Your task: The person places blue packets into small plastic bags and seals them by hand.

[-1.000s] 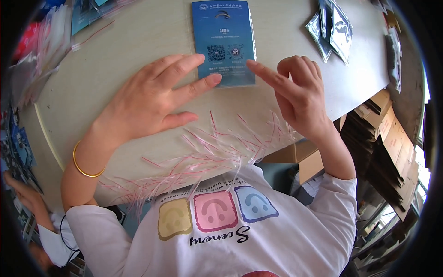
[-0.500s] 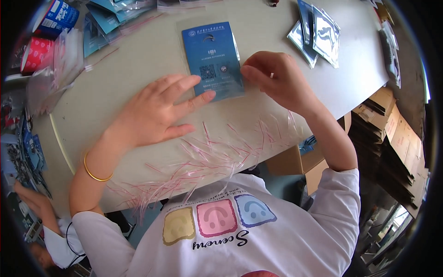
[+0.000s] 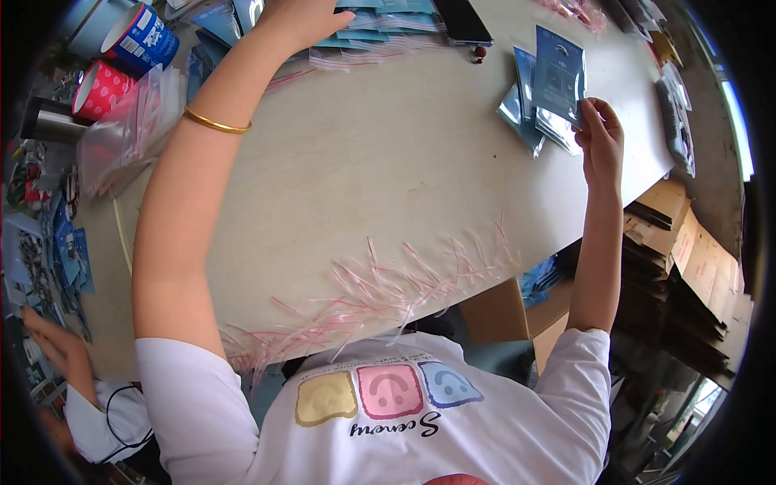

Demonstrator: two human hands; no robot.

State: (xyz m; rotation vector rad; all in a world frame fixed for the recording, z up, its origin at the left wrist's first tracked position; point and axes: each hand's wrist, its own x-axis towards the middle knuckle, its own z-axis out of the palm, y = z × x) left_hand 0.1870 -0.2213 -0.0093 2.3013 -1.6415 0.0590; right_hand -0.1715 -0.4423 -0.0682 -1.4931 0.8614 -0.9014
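Observation:
My right hand (image 3: 600,133) pinches the lower corner of a blue printed card in a clear plastic sleeve (image 3: 559,73). The card is over a small stack of similar sleeved cards (image 3: 521,121) at the far right of the table. At the top edge of the view, my left hand (image 3: 299,23) reaches over a spread of blue cards in clear zip bags (image 3: 380,23). Its thumb sticks out to the right, apart from the palm; the other fingers are cut off by the picture's edge. I see nothing held there.
Thin clear plastic strips with red lines (image 3: 388,283) litter the table's near edge. A dark phone (image 3: 463,20) lies at the back. Clear bags (image 3: 133,133), a red cup (image 3: 103,90) and a blue tub (image 3: 145,40) stand left. Flattened cardboard (image 3: 687,259) is at right.
The sleeved card went from mid-table to the stack at the far right, in my right hand. My left hand left it and moved far forward to the bagged cards. The view shifted slightly.

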